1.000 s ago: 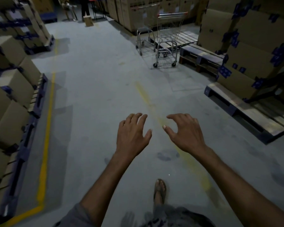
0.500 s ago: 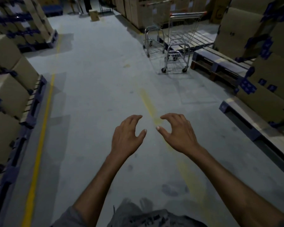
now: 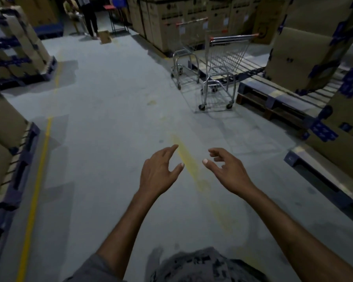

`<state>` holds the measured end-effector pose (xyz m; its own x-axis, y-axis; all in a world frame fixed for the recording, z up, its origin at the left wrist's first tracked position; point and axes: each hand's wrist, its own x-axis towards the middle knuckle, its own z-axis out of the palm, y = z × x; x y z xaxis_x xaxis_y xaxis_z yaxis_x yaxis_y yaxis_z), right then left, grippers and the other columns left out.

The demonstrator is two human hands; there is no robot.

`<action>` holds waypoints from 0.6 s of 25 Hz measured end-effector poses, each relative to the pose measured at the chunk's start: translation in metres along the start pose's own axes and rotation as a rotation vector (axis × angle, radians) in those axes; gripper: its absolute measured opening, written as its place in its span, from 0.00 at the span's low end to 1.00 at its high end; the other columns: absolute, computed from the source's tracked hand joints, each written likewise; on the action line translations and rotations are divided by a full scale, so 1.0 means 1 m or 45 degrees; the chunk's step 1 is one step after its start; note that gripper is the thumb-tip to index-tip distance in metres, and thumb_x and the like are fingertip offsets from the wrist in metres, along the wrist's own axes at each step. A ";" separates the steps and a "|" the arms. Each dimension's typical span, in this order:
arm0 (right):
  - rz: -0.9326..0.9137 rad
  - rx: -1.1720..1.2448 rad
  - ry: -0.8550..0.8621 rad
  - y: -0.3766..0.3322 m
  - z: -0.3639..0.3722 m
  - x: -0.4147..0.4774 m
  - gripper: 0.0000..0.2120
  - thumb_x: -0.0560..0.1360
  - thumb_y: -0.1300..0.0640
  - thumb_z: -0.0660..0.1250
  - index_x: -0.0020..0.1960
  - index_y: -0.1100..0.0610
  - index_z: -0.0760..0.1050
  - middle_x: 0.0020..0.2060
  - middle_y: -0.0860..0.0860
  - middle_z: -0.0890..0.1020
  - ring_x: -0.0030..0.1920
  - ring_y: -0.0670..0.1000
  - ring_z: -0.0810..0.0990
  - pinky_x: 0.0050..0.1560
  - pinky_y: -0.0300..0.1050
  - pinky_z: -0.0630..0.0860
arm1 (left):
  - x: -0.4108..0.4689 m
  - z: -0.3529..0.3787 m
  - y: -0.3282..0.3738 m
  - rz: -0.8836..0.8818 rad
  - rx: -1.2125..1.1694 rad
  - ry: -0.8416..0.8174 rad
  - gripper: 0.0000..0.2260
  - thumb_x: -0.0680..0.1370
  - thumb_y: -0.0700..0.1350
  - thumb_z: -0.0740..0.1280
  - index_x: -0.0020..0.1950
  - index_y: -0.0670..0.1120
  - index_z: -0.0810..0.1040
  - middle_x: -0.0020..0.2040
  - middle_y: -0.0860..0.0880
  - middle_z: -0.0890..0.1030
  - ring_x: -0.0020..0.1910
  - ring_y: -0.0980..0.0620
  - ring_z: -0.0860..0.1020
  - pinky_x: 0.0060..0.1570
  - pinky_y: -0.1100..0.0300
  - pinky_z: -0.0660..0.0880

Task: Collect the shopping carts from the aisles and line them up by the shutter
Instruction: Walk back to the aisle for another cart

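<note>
Two silver wire shopping carts with orange-tipped handles stand on the right side of the aisle, well ahead of the hands. The nearer cart has its long axis running away from the camera and slightly rightward, handle bar on the far upper end and front wheels toward the viewer, just beside a dark wooden pallet. The farther cart sits just behind and to its left, lined up the same way.

The grey concrete floor carries worn yellow lines, and stacked brown cardboard boxes on pallets flank both sides of the dim warehouse.

The left hand and right hand hover empty with fingers loosely spread and curled, gripping nothing. Compared with a second ago, the carts appear larger and closer, and the fingers have opened out somewhat.
</note>
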<state>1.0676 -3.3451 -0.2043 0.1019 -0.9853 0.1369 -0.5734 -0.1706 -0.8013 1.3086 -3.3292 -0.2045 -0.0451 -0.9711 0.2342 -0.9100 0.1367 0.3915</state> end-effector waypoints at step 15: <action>-0.052 -0.223 0.137 0.056 0.006 0.379 0.24 0.77 0.37 0.67 0.69 0.44 0.72 0.66 0.43 0.75 0.67 0.48 0.72 0.66 0.50 0.71 | 0.386 0.072 -0.062 0.205 0.130 -0.021 0.31 0.80 0.60 0.64 0.81 0.58 0.59 0.81 0.53 0.60 0.81 0.48 0.57 0.73 0.46 0.61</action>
<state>1.0791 -3.7284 -0.2012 0.0457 -0.9706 0.2363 -0.7043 -0.1991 -0.6814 1.3182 -3.7268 -0.2028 -0.1997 -0.9415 0.2715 -0.9274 0.2710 0.2578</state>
